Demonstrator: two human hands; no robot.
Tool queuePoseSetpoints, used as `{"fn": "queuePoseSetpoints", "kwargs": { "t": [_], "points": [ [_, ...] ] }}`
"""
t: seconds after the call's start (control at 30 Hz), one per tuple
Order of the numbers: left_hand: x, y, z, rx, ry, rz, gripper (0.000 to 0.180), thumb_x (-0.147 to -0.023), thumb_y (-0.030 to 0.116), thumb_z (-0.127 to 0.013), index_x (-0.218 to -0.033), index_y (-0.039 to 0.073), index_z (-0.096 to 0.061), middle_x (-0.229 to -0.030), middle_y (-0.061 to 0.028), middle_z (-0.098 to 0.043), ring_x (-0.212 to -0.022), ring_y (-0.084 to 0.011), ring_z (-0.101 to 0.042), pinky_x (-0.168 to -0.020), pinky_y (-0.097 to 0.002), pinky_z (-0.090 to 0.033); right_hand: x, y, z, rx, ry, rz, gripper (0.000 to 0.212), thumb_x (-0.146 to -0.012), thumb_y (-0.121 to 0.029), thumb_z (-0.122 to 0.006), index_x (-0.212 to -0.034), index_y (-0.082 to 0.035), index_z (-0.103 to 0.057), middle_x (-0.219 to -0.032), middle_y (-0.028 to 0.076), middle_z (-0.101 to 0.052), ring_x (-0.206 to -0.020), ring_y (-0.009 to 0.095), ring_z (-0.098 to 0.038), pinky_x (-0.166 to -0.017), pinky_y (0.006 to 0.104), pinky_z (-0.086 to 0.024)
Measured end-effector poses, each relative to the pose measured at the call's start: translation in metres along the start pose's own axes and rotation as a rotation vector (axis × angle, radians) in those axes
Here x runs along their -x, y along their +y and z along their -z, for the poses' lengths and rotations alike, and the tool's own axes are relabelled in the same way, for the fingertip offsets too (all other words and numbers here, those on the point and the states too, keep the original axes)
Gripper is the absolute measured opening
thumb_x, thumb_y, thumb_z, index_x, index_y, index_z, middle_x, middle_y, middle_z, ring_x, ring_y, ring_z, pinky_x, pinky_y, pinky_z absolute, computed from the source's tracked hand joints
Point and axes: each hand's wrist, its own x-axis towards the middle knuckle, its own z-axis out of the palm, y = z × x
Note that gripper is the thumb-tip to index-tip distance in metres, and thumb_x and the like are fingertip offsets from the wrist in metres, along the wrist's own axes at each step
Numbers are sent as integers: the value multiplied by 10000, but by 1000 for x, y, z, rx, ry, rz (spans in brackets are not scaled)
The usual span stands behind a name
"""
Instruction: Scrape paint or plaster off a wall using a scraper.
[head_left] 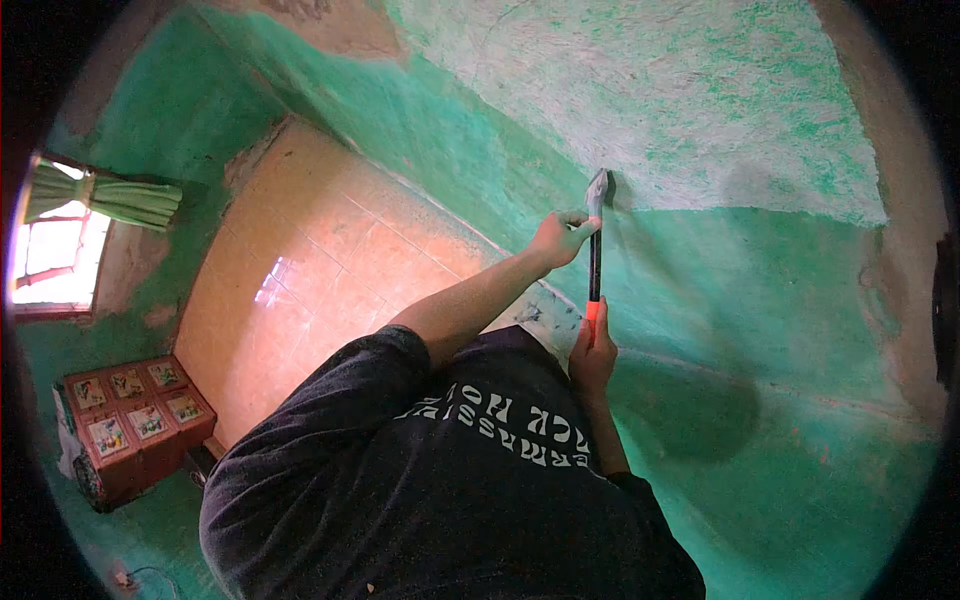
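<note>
A long-handled scraper (596, 260) with a grey, pointed metal head, a black shaft and an orange grip stands almost upright before the green wall (730, 290). High on the shaft, just below the head, my left hand (563, 240) is closed with its fingers and thumb around the tool. Lower down, my right hand (592, 362) wraps the orange grip. The scraper's tip is at the lower edge of a pale, scraped patch (680, 110) flecked with green; whether it touches the wall I cannot tell.
Orange-tan floor tiles (330, 240) stretch to the left, with dust along the wall's foot. A reddish-brown cabinet (140, 430) with picture panels stands at the lower left. Above it, a green curtain (135, 200) hangs at a bright window (60, 255). A cord (150, 572) lies at bottom left.
</note>
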Motion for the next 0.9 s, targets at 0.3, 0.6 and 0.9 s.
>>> {"fn": "queuePoseSetpoints", "kwargs": {
  "t": [0.3, 0.6, 0.9],
  "points": [
    [-3, -5, 5, -34, -31, -58, 443, -950, 442, -646, -1077, 24, -717, -951, -76, -695, -884, -148, -585, -810, -326, -469, 2, 2, -18, -63, 37, -49, 519, -992, -221, -496, -1491, -104, -412, -863, 230, -663, -675, 366, -641, -614, 424, -484],
    [-14, -21, 1, -33, 55, -108, 432, -877, 446, -696, -1017, 39, -736, -1004, -174, -686, -980, -292, -635, -853, -380, -486, 2, 17, -32, -131, 39, -65, 538, -1013, -301, -453, -1509, -104, -381, -816, 244, -642, -650, 350, -626, -622, 410, -488],
    [-4, -10, 6, -109, 103, -206, 411, -880, 444, -709, -1015, 58, -743, -956, -139, -646, -922, -205, -576, -827, -343, -453, 8, 31, -61, -334, 78, -145, 523, -1014, -219, -481, -1494, -27, -393, -757, 11, -551, -634, 102, -491, -574, 270, -416]
  ]
}}
